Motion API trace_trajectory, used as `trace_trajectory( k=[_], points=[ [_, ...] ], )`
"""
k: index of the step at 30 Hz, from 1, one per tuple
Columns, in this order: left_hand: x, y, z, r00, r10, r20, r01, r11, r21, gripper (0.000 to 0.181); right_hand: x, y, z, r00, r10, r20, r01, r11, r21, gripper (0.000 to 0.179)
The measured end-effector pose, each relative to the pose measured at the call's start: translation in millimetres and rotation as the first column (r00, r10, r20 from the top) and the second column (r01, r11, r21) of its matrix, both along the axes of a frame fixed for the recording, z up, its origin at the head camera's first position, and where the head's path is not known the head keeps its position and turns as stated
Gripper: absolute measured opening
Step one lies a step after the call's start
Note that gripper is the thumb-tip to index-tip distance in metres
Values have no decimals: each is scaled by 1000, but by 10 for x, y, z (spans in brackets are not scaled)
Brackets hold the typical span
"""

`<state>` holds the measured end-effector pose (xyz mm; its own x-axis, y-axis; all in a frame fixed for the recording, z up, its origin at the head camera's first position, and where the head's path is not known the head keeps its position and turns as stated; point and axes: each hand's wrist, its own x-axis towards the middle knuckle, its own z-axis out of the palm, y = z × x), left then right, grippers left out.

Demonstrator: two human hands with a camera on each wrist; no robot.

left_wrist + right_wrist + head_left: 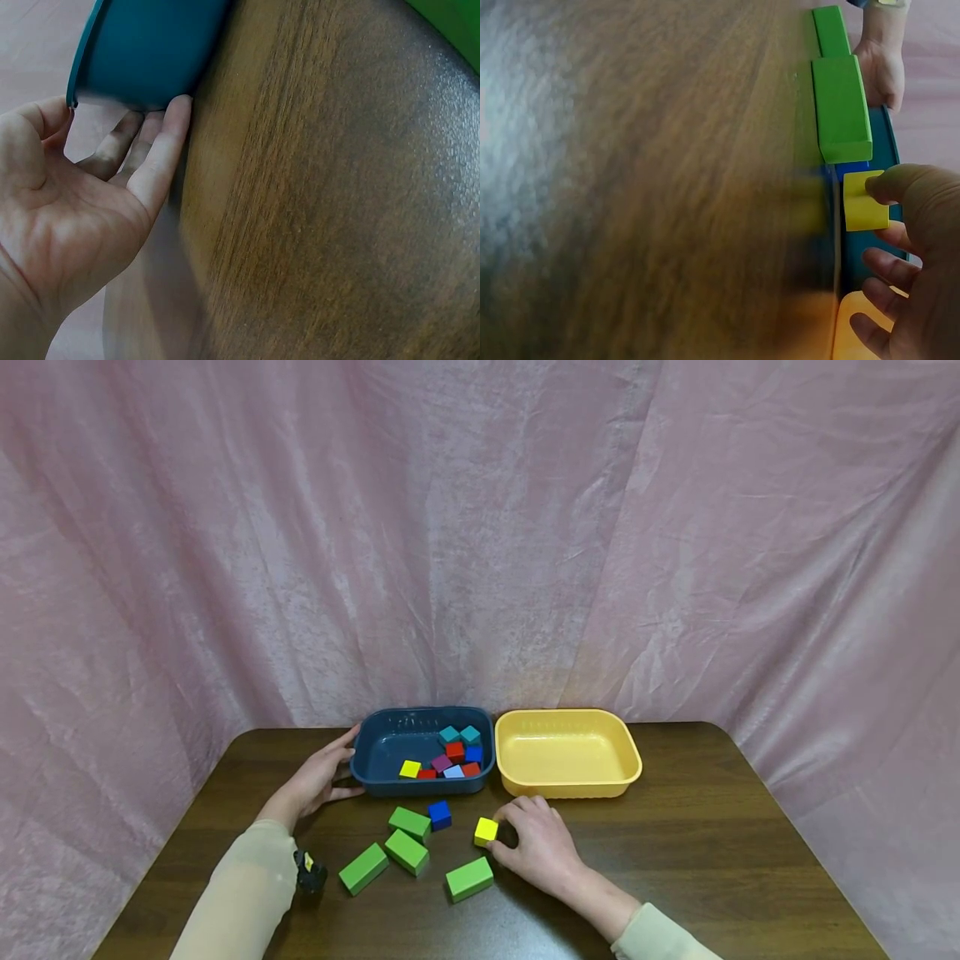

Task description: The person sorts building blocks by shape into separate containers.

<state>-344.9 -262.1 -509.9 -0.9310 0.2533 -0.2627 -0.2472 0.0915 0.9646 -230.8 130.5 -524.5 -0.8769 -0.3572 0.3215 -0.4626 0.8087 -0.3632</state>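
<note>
My right hand (542,845) pinches a yellow cube (486,832) between thumb and index finger, in front of the gap between the two bins. The right wrist view shows the thumb (900,182) on the yellow cube (865,201), with the other fingers loosely bent. At the far left, my left hand (318,781) touches the end wall of a dark blue bin (420,788) with its fingertips. In the left wrist view these fingers (159,154) reach the bin's side (150,56), fairly straight. A blue cube (440,815) lies before this bin.
Inside the dark blue bin are several small cubes, among them a teal cube (470,736) and a red cube (455,752). Beside it stands a yellow bin (570,791). Several green blocks (363,868) lie on the brown table (720,843). A pink curtain (480,543) hangs behind.
</note>
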Motion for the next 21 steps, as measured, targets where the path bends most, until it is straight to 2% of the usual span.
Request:
trace_trajectory(
  k=[7,21],
  points=[
    [-4,3,5,1000,2,2,-2,1000,5,58,49,13,68,999,20,-45,-20,1000,-17,29],
    [13,2,6,1000,-4,-10,4,1000,3,58,60,70,300,997,15,-70,-20,997,-75,31]
  ],
)
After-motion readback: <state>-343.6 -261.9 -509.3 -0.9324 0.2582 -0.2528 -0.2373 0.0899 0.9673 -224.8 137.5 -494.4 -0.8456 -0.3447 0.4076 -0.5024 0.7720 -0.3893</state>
